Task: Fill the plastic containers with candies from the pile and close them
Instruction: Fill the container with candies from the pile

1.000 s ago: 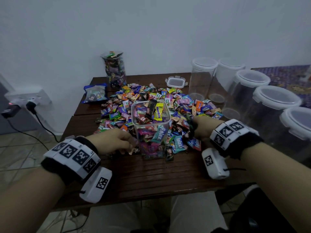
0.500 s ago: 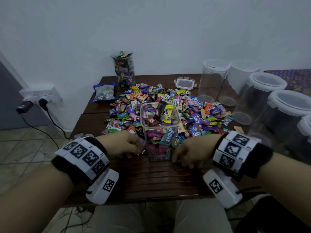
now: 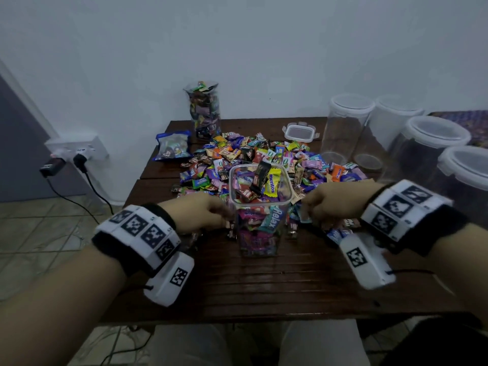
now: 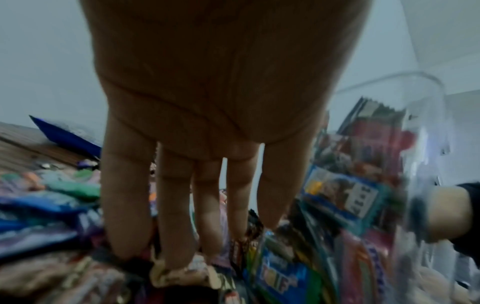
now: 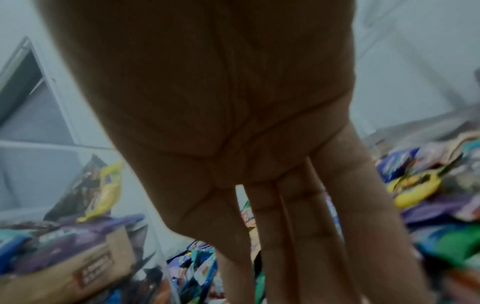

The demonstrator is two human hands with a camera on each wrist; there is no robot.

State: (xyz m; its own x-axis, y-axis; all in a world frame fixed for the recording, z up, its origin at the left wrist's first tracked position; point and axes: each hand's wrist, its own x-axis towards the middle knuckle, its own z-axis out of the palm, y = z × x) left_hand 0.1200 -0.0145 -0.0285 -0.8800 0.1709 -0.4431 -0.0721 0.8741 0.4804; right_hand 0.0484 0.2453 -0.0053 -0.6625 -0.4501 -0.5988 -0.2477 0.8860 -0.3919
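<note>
A clear square plastic container (image 3: 260, 223), heaped with wrapped candies, stands lidless in the middle of the wooden table (image 3: 264, 286). Behind it spreads the candy pile (image 3: 266, 157). My left hand (image 3: 203, 213) is just left of the container; in the left wrist view its straight fingers (image 4: 176, 236) press down on loose candies beside the container wall (image 4: 420, 133). My right hand (image 3: 323, 204) is just right of the container, at the pile's edge, and its fingers (image 5: 298, 246) reach straight down toward candies. Neither hand holds anything that I can see.
A loose snap lid (image 3: 301, 132) lies behind the pile. A tall filled jar (image 3: 203, 109) and a blue candy bag (image 3: 173, 145) sit at the back left. Several empty lidded containers (image 3: 346, 125) line the right side. A wall socket with plugs (image 3: 76, 154) is at the left.
My right hand came from the pile to the table in front of the container, then up to its right side. The left hand stayed at the container's left.
</note>
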